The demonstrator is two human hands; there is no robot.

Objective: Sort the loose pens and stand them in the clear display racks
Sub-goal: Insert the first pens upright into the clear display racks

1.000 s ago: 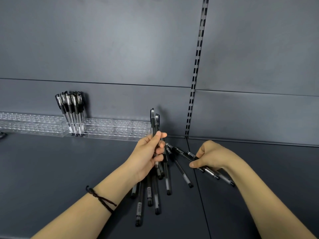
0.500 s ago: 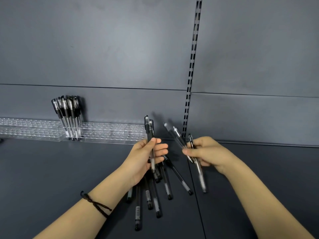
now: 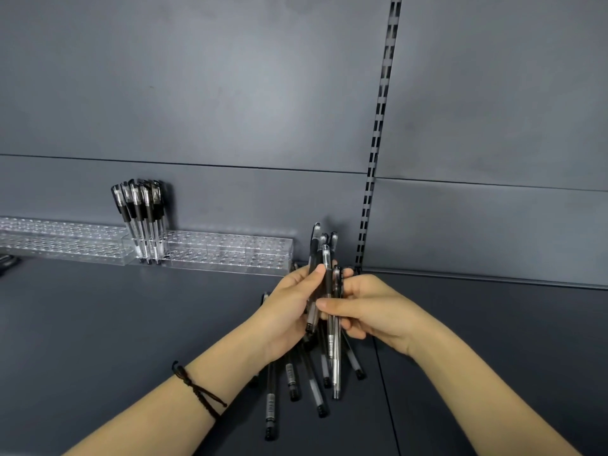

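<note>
Bundle of slim black-and-clear plastic gel pens [image 3: 316,251]: held upright above the shelf, gripped mid-barrel in curled fingers of the left hand [image 3: 289,311], also pinched by the right hand [image 3: 375,307]. Further loose pens [image 3: 290,376] are scattered on the dark grey shelf [image 3: 131,324] beneath. Judged light, stiff, smooth, slip-prone; mid-barrel hold advised.

Loose pens [image 3: 289,383] right of racks [image 3: 227,253]

Dark grey matte back panel [image 3: 197,93], horizontal seam across lower part. Slotted upright [image 3: 382,103] runs vertically, right of centre. Dark grey shelf [image 3: 98,340] below, joint line running forward. Soft, even light.
</note>
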